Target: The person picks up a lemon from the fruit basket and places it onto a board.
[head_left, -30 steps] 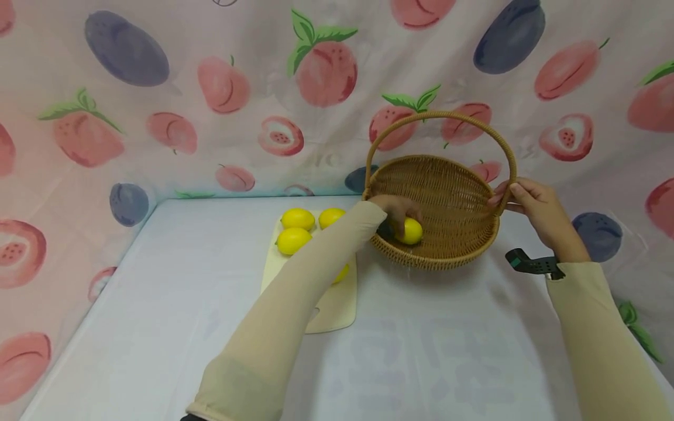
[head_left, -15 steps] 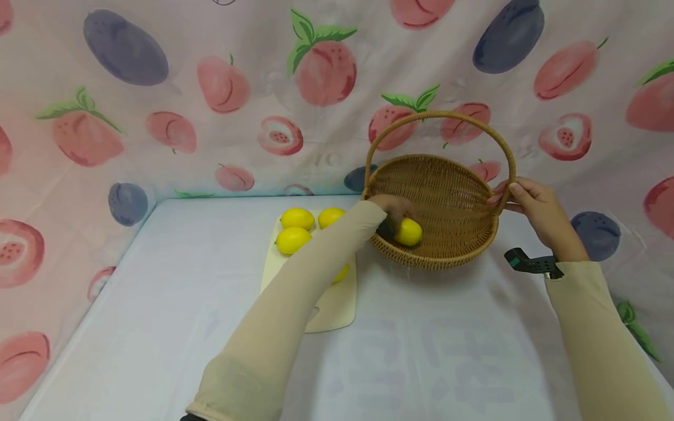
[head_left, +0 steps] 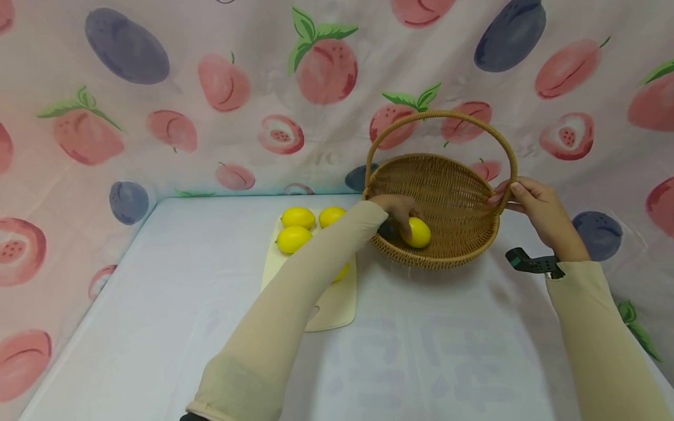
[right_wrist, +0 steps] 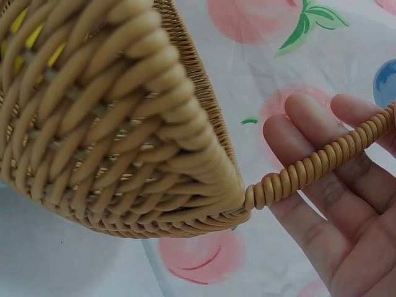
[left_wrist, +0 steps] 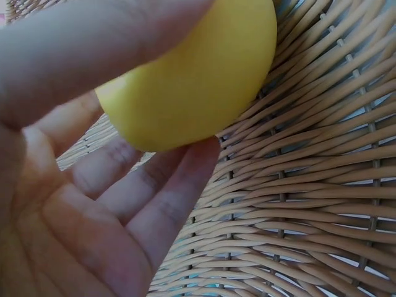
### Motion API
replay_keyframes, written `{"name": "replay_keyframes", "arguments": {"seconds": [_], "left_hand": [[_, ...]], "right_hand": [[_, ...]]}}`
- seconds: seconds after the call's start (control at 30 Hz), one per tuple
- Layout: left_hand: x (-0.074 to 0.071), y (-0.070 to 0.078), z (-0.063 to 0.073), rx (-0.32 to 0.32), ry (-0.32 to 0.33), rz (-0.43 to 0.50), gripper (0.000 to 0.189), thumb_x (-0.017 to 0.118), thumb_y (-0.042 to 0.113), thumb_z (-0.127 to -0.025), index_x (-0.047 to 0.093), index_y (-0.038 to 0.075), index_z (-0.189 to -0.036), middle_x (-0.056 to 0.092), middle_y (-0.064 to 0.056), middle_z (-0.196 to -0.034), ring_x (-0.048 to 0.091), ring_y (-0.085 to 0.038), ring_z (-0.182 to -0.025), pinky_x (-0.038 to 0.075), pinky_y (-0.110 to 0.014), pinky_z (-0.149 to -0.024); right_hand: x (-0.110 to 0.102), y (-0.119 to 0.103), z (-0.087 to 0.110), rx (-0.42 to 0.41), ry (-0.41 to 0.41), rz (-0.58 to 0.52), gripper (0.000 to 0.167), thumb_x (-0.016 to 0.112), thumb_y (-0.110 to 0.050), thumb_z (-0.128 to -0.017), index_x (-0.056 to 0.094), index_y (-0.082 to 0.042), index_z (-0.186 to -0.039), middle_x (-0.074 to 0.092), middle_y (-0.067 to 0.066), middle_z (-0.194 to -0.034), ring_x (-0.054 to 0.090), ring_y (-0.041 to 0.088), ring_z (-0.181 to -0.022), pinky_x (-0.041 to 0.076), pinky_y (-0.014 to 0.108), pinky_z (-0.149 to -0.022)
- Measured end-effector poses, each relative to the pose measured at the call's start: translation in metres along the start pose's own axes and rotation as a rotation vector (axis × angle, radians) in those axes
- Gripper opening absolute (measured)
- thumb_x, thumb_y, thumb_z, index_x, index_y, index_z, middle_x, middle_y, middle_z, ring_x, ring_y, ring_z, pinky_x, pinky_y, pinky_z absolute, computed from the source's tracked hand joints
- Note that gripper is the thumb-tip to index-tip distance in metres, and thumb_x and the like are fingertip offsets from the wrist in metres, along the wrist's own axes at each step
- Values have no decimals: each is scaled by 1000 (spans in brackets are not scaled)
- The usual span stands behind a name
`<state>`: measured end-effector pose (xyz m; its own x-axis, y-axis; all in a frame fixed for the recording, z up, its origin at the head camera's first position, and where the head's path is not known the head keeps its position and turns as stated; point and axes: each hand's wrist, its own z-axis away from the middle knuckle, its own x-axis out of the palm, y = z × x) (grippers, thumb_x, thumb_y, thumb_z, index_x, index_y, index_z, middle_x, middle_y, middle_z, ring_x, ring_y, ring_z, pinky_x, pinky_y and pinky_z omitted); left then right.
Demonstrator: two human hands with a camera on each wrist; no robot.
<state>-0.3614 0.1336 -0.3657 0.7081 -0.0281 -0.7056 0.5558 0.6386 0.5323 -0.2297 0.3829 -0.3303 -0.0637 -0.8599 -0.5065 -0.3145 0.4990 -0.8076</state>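
Inside a tilted wicker basket [head_left: 447, 193], my left hand [head_left: 397, 207] holds a yellow lemon [head_left: 419, 233] low down near the front rim. In the left wrist view the thumb lies over the lemon [left_wrist: 198, 80] and the fingers [left_wrist: 179, 185] are beneath it, with woven wicker close by. My right hand [head_left: 537, 204] grips the basket's handle near its right base. The right wrist view has its fingers [right_wrist: 328, 179] behind the coiled handle [right_wrist: 322, 164]. Through the weave there, bits of yellow show.
Left of the basket lies a cream cutting board [head_left: 337, 310] with several lemons [head_left: 298, 218] on it, partly covered by my left sleeve [head_left: 300, 304]. A white cloth covers the table [head_left: 447, 351]. A fruit-printed curtain [head_left: 337, 134] hangs right behind.
The lemon in my left hand has shifted slightly to the right inside the basket. My right hand and the basket have stayed in place.
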Motion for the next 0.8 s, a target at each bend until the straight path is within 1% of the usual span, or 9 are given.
{"name": "replay_keyframes", "arguments": {"seconds": [0.17, 0.3, 0.43, 0.57, 0.7, 0.8], "left_hand": [[2, 0, -1, 65, 12, -34, 53, 73, 18, -82, 56, 12, -132, 53, -6, -138, 50, -18, -125, 43, -27, -102], [2, 1, -2, 92, 18, -65, 51, 73, 21, -82, 57, 12, -130, 58, -4, -132, 54, -15, -118, 45, -24, -98], [2, 2, -1, 90, 27, -50, 49, 74, 19, -81, 60, 12, -127, 61, -4, -129, 55, -14, -116, 46, -23, -96], [3, 2, -1, 76, 49, -26, 49, 75, 17, -79, 61, 12, -126, 61, -4, -129, 55, -15, -117, 46, -23, -96], [3, 2, -3, 67, 89, -18, 55, 77, 19, -78, 58, 11, -129, 58, -5, -132, 53, -16, -119, 46, -23, -97], [3, 3, -4, 88, 132, 4, 57, 77, 19, -78, 56, 10, -130, 57, -7, -133, 54, -18, -119, 47, -23, -94]], "right_hand": [[0, 0, 0, 0, -4, 8, 41, 36, -28, -101, 57, 8, -107, 68, -13, -89, 64, -3, -90, 48, 7, -79], [0, 0, 0, -8, -7, 12, 43, 35, -28, -101, 58, 8, -107, 68, -12, -89, 64, -2, -90, 48, 7, -80], [0, -2, 0, -2, -5, 12, 43, 36, -28, -101, 57, 9, -107, 68, -12, -88, 64, -2, -90, 48, 6, -79], [0, -3, 0, -1, -3, 3, 42, 37, -27, -101, 56, 10, -107, 68, -12, -88, 64, -2, -89, 48, 7, -79], [0, -4, 0, -10, -4, -8, 40, 37, -26, -101, 58, 8, -106, 68, -11, -88, 64, -1, -89, 49, 8, -79], [0, -4, 0, -12, -5, -8, 39, 37, -26, -101, 58, 7, -106, 68, -10, -88, 64, -1, -89, 48, 7, -79]]}}
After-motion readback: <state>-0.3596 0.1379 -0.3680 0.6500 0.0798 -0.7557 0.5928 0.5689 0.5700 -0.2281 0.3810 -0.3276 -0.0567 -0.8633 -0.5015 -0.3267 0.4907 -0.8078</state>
